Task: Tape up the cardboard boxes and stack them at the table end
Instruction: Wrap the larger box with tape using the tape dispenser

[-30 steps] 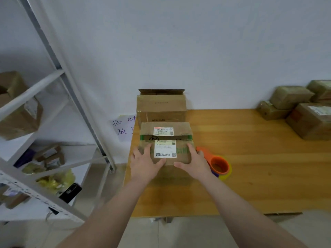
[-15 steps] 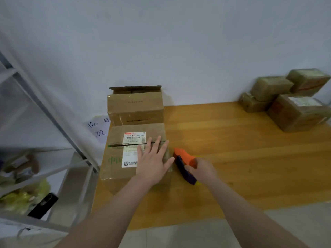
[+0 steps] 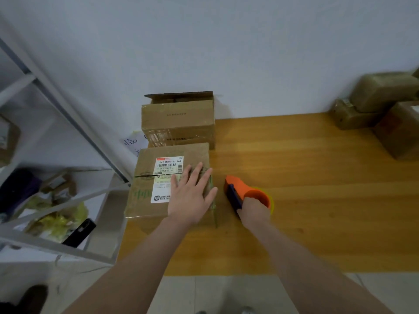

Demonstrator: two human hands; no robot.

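Note:
A closed cardboard box (image 3: 147, 177) with white shipping labels lies at the left end of the wooden table (image 3: 317, 200). My left hand (image 3: 190, 196) rests flat on its top, fingers spread over the flap seam. Just right of the box, my right hand (image 3: 254, 211) grips the orange tape dispenser (image 3: 242, 191), which sits on the table with its blue blade side toward the box. Behind the labelled box stands a taller box (image 3: 179, 123) with its top flaps open, against the wall.
Several taped boxes (image 3: 385, 114) are piled at the far right of the table by the wall. A grey metal shelf (image 3: 56, 123) with bags and a dark phone stands to the left. A handwritten paper note (image 3: 132, 143) hangs behind the box.
My right hand left the box top and took hold of the tape dispenser. My left hand slid to the right part of the box top. The view shifted right, then closer.

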